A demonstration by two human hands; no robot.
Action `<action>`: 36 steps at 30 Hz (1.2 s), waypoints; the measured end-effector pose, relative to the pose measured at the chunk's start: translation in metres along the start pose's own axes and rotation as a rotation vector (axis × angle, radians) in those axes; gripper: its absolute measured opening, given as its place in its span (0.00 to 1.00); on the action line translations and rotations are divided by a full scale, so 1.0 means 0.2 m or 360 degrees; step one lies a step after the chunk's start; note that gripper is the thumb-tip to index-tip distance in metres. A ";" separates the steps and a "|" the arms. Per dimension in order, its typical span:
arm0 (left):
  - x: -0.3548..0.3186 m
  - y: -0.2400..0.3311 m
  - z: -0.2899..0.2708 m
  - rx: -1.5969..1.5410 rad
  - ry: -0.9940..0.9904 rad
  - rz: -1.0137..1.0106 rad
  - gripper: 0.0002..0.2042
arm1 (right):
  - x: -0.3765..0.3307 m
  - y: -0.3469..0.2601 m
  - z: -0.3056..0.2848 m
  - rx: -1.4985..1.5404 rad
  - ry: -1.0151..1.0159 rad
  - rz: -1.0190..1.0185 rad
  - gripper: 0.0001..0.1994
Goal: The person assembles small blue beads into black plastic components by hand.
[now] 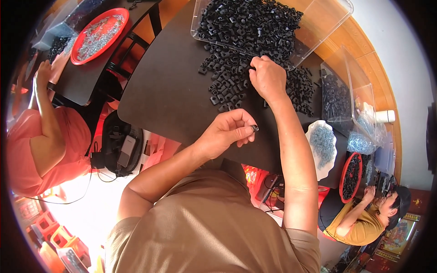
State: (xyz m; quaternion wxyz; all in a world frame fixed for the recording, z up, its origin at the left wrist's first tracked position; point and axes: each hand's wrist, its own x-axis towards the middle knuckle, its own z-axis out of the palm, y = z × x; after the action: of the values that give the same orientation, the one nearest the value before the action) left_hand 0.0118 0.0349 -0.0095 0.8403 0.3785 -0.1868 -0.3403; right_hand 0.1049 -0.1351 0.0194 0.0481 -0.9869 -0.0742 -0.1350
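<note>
My left hand [227,131] is closed in a pinch over the near part of the dark table. Between its thumb and forefinger sits a small black plastic part [255,128]. Farther off, my right hand [269,78] has its fingers curled together at the near edge of a clear plastic bin [314,38]; whatever they hold, if anything, is hidden. Many small black plastic pieces [246,22] fill that bin. More black pieces [227,84] lie spilled on the tabletop left of my right hand, and smaller black parts [302,88] lie to its right.
On the right are a white scalloped dish [331,169] of small clear or silvery bits, a clear bin [359,75] and a red tray [342,193]. A person in yellow [364,223] works there. At left, another in pink [50,145] sits by a red tray [75,57].
</note>
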 end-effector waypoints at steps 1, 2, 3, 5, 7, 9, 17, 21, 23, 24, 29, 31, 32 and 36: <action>0.00 0.00 0.00 0.0025 0.0003 -0.0009 0.04 | -0.01 0.00 0.00 0.0006 0.0045 -0.0028 0.04; 0.00 0.00 0.00 0.0050 0.0004 -0.0020 0.04 | -0.02 0.00 0.00 0.0011 0.0091 -0.0054 0.03; 0.00 0.00 0.00 0.0046 -0.0002 -0.0026 0.04 | -0.03 0.01 0.01 0.0008 0.0088 -0.0046 0.03; 0.00 0.01 0.00 0.0005 -0.0006 0.0001 0.05 | -0.06 0.01 0.02 0.0008 0.0196 -0.0222 0.03; 0.00 0.00 -0.01 -0.0026 -0.0008 0.0006 0.05 | -0.10 -0.01 -0.02 0.0025 0.0107 -0.0205 0.03; 0.00 0.00 -0.01 -0.0054 -0.0007 0.0013 0.05 | -0.13 -0.04 -0.03 0.0047 0.0019 -0.0193 0.04; 0.00 -0.01 -0.01 -0.0163 0.0045 -0.0028 0.06 | -0.25 -0.01 -0.12 0.0551 0.0287 -0.0175 0.08; 0.00 0.00 -0.02 -0.0226 0.0040 -0.0059 0.08 | -0.37 -0.02 -0.22 0.1675 0.0105 0.0426 0.02; 0.00 0.00 -0.01 -0.0230 0.0039 -0.0043 0.07 | -0.44 -0.02 -0.26 0.1909 0.0011 0.0488 0.03; 0.00 0.00 -0.01 -0.0228 0.0041 -0.0048 0.07 | -0.47 -0.01 -0.27 0.2137 -0.0088 0.0545 0.05; 0.02 0.01 0.00 -0.0152 0.0065 -0.0101 0.07 | -0.56 -0.04 -0.28 0.2663 0.0021 0.0524 0.06; 0.02 0.02 0.01 -0.0138 0.0079 -0.0111 0.07 | -0.59 -0.01 -0.24 0.2629 -0.0031 0.0410 0.06; 0.02 0.02 0.01 -0.0126 0.0090 -0.0113 0.07 | -0.60 0.01 -0.22 0.2587 -0.0084 0.0290 0.06; 0.03 0.01 0.02 -0.0040 0.0103 -0.0109 0.07 | -0.63 0.05 -0.19 0.2664 -0.0274 0.0391 0.04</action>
State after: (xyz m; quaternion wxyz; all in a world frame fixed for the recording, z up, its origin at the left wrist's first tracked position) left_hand 0.0134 0.0294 -0.0050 0.8384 0.3850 -0.1421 -0.3587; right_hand -0.0231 -0.1664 0.0216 0.7708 -0.6338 -0.0452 0.0461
